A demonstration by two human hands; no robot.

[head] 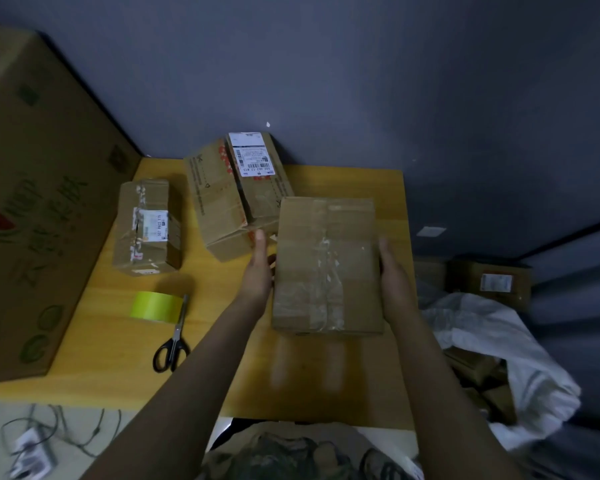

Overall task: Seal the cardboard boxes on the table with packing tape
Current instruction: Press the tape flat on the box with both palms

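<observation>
Reviewing the head view, both hands were found apart and flat, the left hand [258,268] and right hand [392,271] pressing opposite sides of a cardboard box [326,265] held over the table [392,188] near its right edge, with no fingers seen curled beneath. A squeeze-only hold was judged liable to let the box slip past that edge, and the wrinkled old tape on its top might stop fresh tape bonding. The tape roll [155,305] and scissors [174,337] lay toward the front-left edge, well apart, so fetching them would leave one hand carrying.
</observation>
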